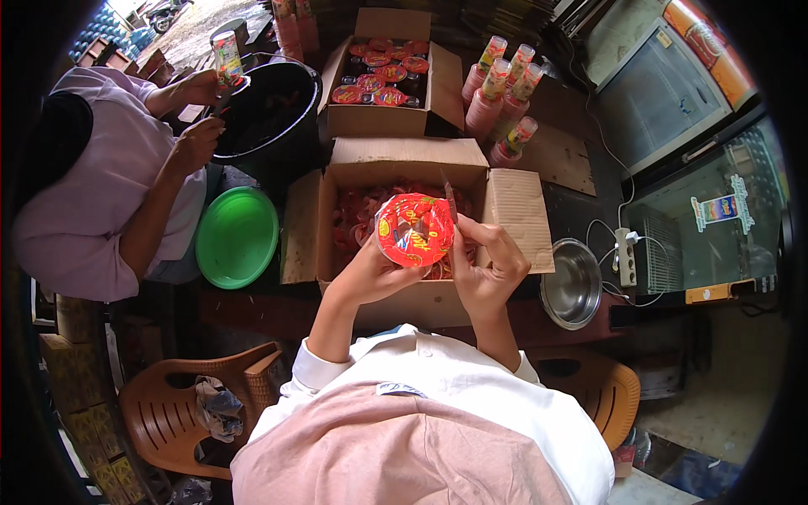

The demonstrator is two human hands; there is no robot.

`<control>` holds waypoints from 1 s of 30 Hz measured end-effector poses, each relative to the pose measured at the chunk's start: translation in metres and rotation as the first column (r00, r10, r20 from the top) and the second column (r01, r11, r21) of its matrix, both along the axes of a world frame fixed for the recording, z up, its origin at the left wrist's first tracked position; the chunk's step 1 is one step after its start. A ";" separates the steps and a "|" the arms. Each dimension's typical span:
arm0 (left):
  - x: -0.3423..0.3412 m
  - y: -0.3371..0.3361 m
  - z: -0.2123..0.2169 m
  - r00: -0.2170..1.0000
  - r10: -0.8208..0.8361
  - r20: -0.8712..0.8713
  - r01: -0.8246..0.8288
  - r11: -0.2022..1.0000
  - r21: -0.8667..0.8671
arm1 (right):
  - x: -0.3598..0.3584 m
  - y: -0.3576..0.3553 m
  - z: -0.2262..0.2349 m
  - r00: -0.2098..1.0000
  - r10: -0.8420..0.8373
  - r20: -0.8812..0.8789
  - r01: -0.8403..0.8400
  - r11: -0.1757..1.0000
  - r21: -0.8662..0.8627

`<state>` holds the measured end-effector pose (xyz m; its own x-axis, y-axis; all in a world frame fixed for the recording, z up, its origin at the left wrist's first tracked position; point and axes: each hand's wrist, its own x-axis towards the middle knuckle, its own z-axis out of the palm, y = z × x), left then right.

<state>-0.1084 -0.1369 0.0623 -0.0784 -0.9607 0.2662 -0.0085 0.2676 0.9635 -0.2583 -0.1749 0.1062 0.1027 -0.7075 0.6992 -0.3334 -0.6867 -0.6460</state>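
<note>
My left hand (369,274) is closed round a plastic cup with a shiny red printed lid (433,225), its lid turned up toward me. In my right hand (490,268) is a small knife (449,195), pinched between thumb and fingers, its narrow blade pointing away from me at the lid's right edge. Whether the blade touches the lid I cannot tell. Right below the cup stands an open cardboard box (404,153) holding a heap of red and pinkish scraps (353,206). The cup's body is mostly hidden behind its lid and my fingers.
A second box (374,124) behind holds several red-lidded cups. Stacked cups (484,114) stand right of it. A metal bowl (572,286) and power strip (626,257) lie right; a green basin (237,240) and black bucket (286,143) left, beside a co-worker (109,177) holding a cup.
</note>
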 end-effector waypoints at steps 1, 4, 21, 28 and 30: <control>0.001 -0.001 0.000 1.000 -0.004 -0.010 0.004 1.000 -0.003 | 0.000 -0.001 -0.001 1.000 -0.002 -0.006 0.001 1.000 -0.028; 0.001 0.000 -0.001 0.998 -0.001 -0.070 0.002 1.000 0.016 | 0.001 -0.002 0.000 1.000 -0.002 -0.026 0.001 0.998 -0.065; -0.006 -0.003 0.003 0.963 0.035 -0.268 -0.022 0.999 0.049 | 0.005 0.011 -0.009 0.999 -0.035 0.027 0.035 0.999 -0.008; -0.010 -0.004 0.005 0.974 0.026 -0.227 -0.034 0.999 -0.029 | 0.007 0.010 -0.011 0.998 -0.038 0.053 0.039 0.999 -0.028; -0.011 -0.004 0.005 0.977 0.032 -0.213 -0.049 0.996 -0.079 | 0.007 0.010 -0.011 0.998 -0.037 0.054 0.038 0.999 -0.015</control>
<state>-0.1190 -0.1407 0.0676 0.0267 -0.9357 0.3518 0.1803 0.3506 0.9190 -0.2516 -0.1654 0.0953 0.0384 -0.6988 0.7143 -0.3246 -0.6848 -0.6524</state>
